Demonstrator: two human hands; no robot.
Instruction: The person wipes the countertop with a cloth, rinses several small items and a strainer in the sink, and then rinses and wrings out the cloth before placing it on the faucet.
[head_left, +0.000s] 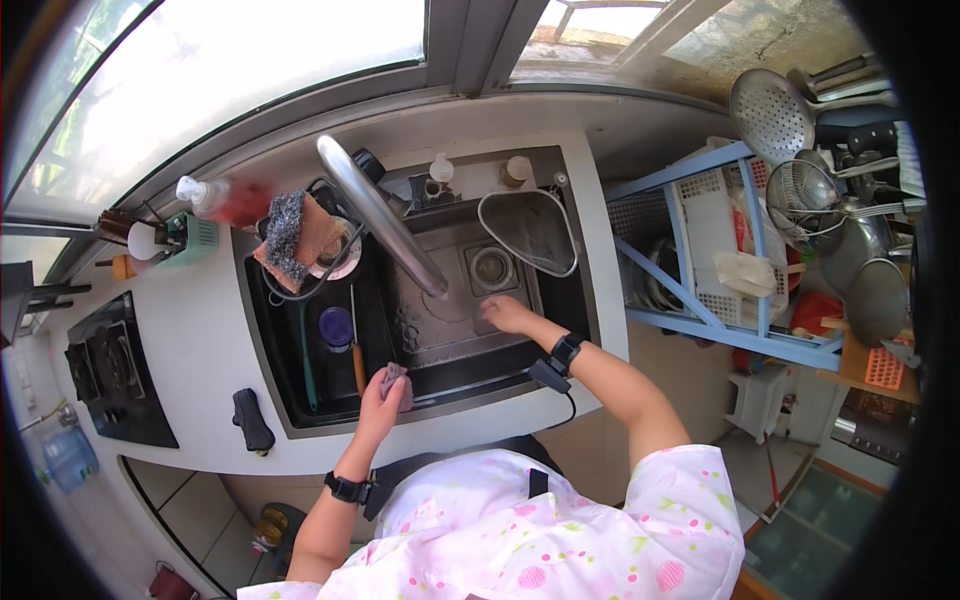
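My left hand (380, 405) grips a crumpled grey-mauve cloth (397, 386) at the front rim of the sink (450, 411). Inside the metal basin (439, 330), my right hand (506, 313) hovers just in front of the round drain (492, 268). Its fingers look bent, and whether anything lies between them is hidden. The steel faucet (382, 217) arches over the basin, its spout end left of my right hand. Behind that hand, a triangular strainer basket (529, 229) sits in the back right corner. Water wets the basin floor.
The black left compartment holds a purple-lidded jar (336, 328), a green-handled tool (309, 360) and a wooden-handled tool (358, 367). A sponge with a grey scouring pad (289, 236) sits above it. A dark case (253, 421) lies on the counter. A blue rack (720, 330) stands right.
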